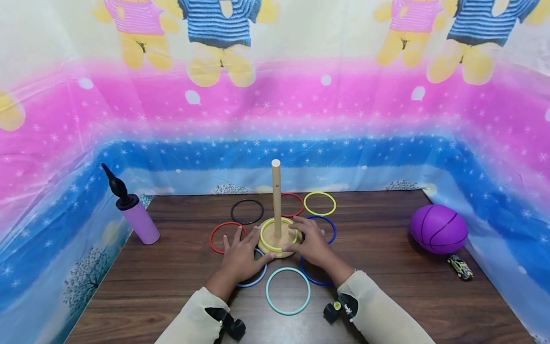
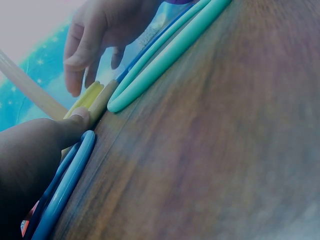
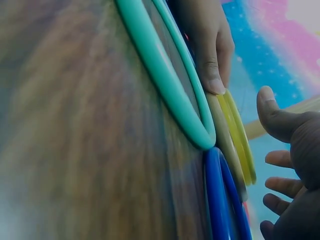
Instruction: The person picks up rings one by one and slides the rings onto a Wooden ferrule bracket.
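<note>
A wooden post (image 1: 277,200) stands upright on a round wooden base (image 1: 281,255). Yellow rings (image 1: 263,242) lie stacked on the base around the post; the right wrist view shows two layers. My left hand (image 1: 241,257) is at the base's left side, fingers extended, its thumb touching the base's edge. Under that hand lies a light blue ring (image 1: 258,281), partly covered. My right hand (image 1: 315,242) is spread over the right side of the yellow rings. In the right wrist view its fingers (image 3: 280,187) stand apart from the rings and hold nothing.
Around the base lie a turquoise ring (image 1: 288,313), dark blue rings (image 1: 333,229), red rings (image 1: 211,237), a black ring (image 1: 232,210) and a yellow ring (image 1: 320,192). A purple hand pump (image 1: 142,222) stands left; a purple ball (image 1: 438,229) and toy car (image 1: 460,267) sit right.
</note>
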Action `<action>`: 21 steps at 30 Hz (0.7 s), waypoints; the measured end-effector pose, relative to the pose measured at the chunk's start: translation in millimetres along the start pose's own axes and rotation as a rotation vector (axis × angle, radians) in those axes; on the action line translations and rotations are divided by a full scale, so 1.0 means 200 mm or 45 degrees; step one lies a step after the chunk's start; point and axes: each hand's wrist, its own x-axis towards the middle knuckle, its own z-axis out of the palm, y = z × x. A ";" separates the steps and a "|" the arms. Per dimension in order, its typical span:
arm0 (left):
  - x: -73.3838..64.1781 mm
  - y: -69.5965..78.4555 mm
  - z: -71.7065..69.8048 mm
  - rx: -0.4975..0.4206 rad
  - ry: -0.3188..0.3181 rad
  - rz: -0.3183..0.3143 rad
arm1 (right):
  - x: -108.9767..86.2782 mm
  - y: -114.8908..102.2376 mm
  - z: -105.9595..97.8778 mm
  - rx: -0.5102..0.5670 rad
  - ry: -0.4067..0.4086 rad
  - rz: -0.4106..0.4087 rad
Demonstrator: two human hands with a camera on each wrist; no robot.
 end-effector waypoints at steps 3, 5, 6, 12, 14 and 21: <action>0.00 0.00 0.00 0.006 0.000 0.001 | -0.01 0.00 -0.03 0.015 -0.010 0.008; 0.01 0.00 0.00 0.003 0.000 0.002 | -0.02 0.01 -0.05 0.019 0.006 0.010; 0.01 -0.01 0.00 0.001 0.000 0.002 | -0.02 0.02 -0.06 0.018 0.019 0.008; 0.00 -0.01 0.01 -0.024 0.000 0.007 | -0.01 0.10 -0.14 0.050 0.051 0.050; 0.00 0.00 0.00 -0.034 0.006 0.013 | 0.00 0.12 -0.18 0.102 0.045 0.073; 0.00 0.00 0.01 -0.031 0.014 0.013 | 0.06 0.19 -0.29 0.145 0.041 0.151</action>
